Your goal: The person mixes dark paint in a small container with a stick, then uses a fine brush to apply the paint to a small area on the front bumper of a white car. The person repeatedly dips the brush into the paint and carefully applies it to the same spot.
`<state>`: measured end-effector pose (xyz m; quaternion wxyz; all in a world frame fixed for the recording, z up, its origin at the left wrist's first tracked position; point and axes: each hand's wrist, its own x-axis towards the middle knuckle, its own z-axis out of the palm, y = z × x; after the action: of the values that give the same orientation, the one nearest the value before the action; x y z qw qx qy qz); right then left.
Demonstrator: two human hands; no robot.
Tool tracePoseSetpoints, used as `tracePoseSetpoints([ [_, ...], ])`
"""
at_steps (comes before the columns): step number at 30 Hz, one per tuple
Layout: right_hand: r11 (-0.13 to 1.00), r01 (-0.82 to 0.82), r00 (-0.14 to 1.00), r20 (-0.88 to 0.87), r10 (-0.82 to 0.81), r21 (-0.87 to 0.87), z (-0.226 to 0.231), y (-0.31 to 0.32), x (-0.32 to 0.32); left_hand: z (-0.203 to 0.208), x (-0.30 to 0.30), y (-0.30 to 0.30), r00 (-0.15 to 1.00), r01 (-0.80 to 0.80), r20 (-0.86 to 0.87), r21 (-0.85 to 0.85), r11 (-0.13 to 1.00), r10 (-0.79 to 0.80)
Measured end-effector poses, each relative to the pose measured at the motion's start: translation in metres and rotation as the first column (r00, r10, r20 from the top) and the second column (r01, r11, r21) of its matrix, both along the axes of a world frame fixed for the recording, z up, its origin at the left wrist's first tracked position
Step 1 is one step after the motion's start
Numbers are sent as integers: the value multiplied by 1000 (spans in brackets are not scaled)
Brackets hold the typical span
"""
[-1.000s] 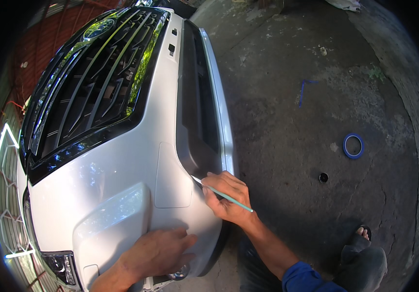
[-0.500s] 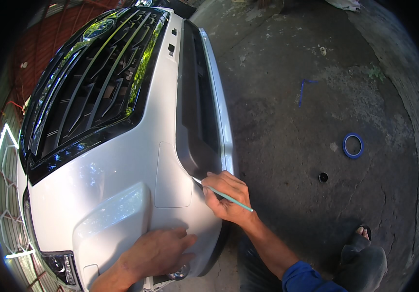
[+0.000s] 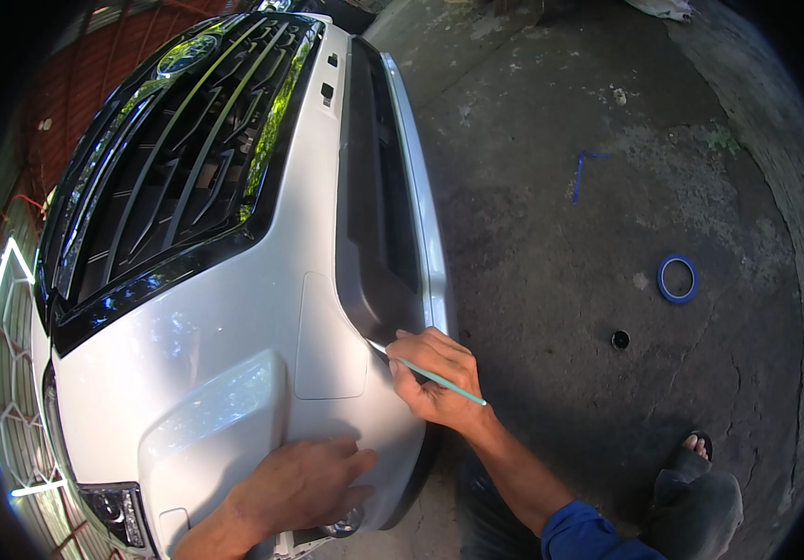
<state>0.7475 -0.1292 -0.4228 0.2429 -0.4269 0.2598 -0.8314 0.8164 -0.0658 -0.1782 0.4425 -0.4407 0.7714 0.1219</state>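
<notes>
My right hand (image 3: 441, 359) pinches a thin paintbrush with a teal handle (image 3: 460, 390). Its pale front end meets the curved seam where the white car bumper (image 3: 225, 317) borders the black lower trim (image 3: 369, 252). My right fingers lie close against that trim, partly hiding it. Lower and to the left, my left hand (image 3: 309, 481) rests on the bumper beside a raised white panel (image 3: 211, 411). It holds nothing, and its fingers are stretched out and slightly apart.
A black grille (image 3: 183, 149) fills the upper left, with a headlight (image 3: 114, 513) at lower left. On the concrete floor lie a blue tape roll (image 3: 678, 279), a small dark round container (image 3: 620, 341) and a blue tape strip (image 3: 578, 177). My sandalled foot (image 3: 698, 446) is at lower right.
</notes>
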Motion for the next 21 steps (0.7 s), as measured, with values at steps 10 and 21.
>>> tracePoseSetpoints([
  [10, 1000, -15, 999, 37, 15, -11, 1, 1, -2, 1, -1, 0, 1000, -18, 17, 10, 1000, 18],
  [21, 999, -42, 999, 33, 41, 17, 0, 0, -1, 1, -2, 0, 1000, -17, 24, 8, 1000, 17],
])
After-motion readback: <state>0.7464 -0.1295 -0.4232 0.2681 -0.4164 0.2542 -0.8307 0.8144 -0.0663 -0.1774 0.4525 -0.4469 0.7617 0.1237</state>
